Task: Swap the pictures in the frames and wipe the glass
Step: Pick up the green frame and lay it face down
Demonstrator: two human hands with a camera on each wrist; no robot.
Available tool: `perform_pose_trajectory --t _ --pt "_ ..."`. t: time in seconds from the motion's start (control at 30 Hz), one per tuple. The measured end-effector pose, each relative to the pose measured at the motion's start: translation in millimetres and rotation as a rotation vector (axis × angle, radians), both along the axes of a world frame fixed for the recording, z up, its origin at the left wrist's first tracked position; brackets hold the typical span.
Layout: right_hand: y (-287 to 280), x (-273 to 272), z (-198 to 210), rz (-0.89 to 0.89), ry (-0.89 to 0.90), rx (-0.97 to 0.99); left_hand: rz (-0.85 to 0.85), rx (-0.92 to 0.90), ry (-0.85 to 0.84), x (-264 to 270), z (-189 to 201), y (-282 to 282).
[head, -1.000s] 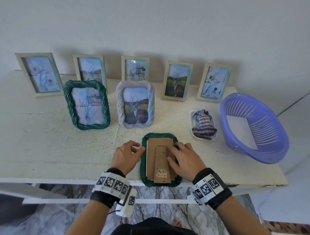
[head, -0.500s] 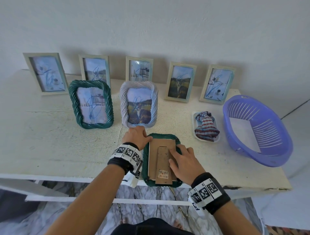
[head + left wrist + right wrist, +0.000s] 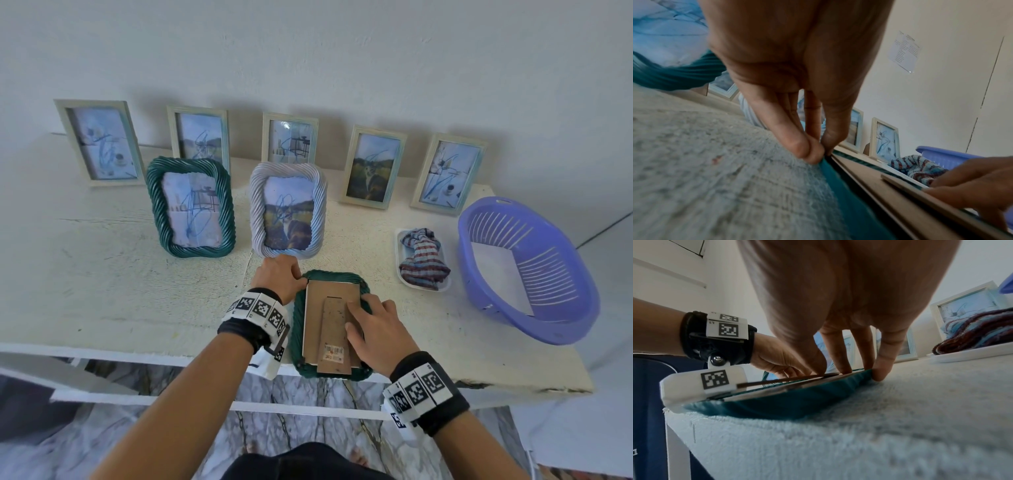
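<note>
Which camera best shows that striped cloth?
The head view: the striped cloth lies whole on its white tray. The left wrist view catches only part of it behind fingers; the right wrist view cuts it at the edge.

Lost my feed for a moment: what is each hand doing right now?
Left hand: pinching the far left corner of the face-down green frame.
Right hand: open, fingers pressing flat on the frame's cardboard back.
</note>
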State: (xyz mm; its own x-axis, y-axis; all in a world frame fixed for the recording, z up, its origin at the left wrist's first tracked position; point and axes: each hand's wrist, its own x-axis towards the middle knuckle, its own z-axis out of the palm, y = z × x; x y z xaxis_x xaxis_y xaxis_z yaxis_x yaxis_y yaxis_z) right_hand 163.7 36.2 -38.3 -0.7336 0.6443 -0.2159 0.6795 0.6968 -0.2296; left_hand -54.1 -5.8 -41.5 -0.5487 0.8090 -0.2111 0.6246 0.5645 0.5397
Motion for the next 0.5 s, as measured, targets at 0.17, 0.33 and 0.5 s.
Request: perform_pose_trajectory --t 0.17,0.33,0.5 --pt "0.8 3.4 -1.9 -0.008 0.035 -0.019 -0.044 -0.026 -0.005 7.5 -1.2 -16.5" --pt "3.2 19.9 -4.9 -0.036 0.219 -0.093 -0.200 -0.064 0.048 30.9 3.9 -51.5" --pt "0.0 53.4 -7.2 0.105 0.339 -0.136 -0.207 -0.042 0.082 46.8 -11.1 -69.1"
